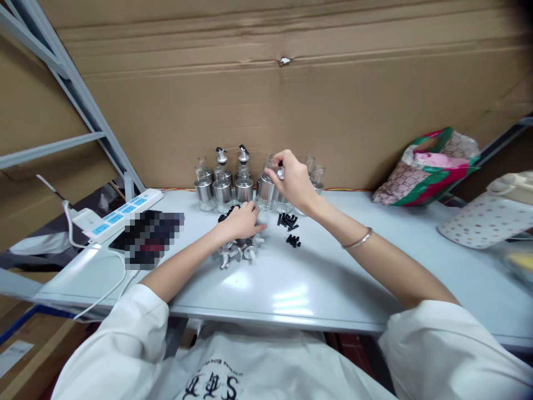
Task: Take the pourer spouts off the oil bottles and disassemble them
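My left hand (244,221), its fingers apart, rests over a pile of silvery-white spout parts (235,251) and black rings (227,213). My right hand (289,173) is raised in front of the bottles, its thumb and index finger curled around a small silvery and black part (280,171). Glass bottles with metal sleeves (204,191) stand in rows along the back of the table. Two of them carry silver spouts with black tips (244,154). Small black strips (287,220) and short black pieces (293,241) lie in two little heaps below my right hand.
A power strip (125,214) and a blurred dark device (147,239) with white cables lie at the left. A patterned bag (428,169) and a dotted white container (483,216) are at the right. Cardboard (333,100) stands behind the table (266,303).
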Action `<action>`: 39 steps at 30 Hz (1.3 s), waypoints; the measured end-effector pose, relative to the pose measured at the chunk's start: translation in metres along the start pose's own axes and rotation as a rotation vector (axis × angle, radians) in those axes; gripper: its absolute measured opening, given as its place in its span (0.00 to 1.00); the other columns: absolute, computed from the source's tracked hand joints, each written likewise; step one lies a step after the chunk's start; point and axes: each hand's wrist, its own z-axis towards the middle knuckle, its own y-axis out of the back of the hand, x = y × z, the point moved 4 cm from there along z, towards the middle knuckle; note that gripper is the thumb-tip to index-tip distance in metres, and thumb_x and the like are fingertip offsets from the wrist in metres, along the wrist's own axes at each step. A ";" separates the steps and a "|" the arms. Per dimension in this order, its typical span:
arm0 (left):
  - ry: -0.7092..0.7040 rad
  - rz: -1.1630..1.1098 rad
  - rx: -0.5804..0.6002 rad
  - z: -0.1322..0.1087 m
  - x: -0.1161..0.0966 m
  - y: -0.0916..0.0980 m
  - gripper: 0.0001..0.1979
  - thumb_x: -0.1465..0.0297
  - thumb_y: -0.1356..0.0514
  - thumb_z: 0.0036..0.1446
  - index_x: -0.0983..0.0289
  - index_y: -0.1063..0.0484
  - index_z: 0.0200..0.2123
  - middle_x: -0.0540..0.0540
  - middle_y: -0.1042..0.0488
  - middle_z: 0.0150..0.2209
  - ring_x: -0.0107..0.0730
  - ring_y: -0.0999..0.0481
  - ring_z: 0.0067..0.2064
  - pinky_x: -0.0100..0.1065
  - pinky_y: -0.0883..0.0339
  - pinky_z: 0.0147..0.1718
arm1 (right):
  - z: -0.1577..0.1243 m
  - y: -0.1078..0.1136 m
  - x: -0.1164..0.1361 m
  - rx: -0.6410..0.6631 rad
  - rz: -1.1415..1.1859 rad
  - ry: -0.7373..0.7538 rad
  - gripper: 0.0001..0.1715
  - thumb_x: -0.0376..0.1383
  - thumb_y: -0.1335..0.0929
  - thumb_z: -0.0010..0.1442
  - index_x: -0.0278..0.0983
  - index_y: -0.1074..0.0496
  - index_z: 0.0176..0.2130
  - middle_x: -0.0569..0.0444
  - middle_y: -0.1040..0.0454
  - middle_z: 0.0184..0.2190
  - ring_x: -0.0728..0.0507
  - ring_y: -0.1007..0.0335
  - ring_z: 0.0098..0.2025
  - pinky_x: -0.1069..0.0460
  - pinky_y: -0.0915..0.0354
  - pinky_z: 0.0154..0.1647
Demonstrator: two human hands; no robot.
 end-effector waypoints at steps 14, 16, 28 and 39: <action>-0.052 0.001 0.004 -0.002 -0.008 -0.001 0.21 0.61 0.48 0.60 0.71 0.31 0.49 0.66 0.32 0.50 0.48 0.34 0.54 0.42 0.37 0.49 | -0.013 -0.042 -0.005 0.316 -0.241 -0.080 0.05 0.31 0.38 0.62 0.34 0.38 0.42 0.43 0.31 0.41 0.40 0.30 0.36 0.50 0.39 0.32; -0.049 -0.005 -0.002 -0.002 -0.008 -0.001 0.22 0.60 0.48 0.60 0.71 0.31 0.49 0.67 0.32 0.50 0.49 0.34 0.54 0.43 0.37 0.49 | -0.012 -0.042 -0.005 0.330 -0.272 -0.118 0.06 0.30 0.38 0.62 0.34 0.37 0.42 0.42 0.31 0.42 0.40 0.30 0.36 0.51 0.40 0.30; -0.011 -0.044 -0.001 0.006 -0.003 -0.011 0.26 0.55 0.55 0.63 0.66 0.30 0.50 0.62 0.40 0.61 0.53 0.41 0.59 0.51 0.41 0.52 | -0.008 -0.048 -0.013 0.395 -0.365 -0.122 0.08 0.30 0.39 0.62 0.33 0.38 0.44 0.41 0.31 0.43 0.37 0.29 0.38 0.50 0.40 0.29; -0.025 -0.144 -0.152 -0.019 -0.015 0.006 0.23 0.56 0.56 0.65 0.65 0.33 0.50 0.59 0.32 0.53 0.42 0.37 0.57 0.44 0.42 0.52 | -0.041 0.011 0.002 0.232 -0.125 -0.160 0.14 0.45 0.38 0.60 0.38 0.43 0.38 0.51 0.31 0.29 0.44 0.35 0.24 0.50 0.41 0.26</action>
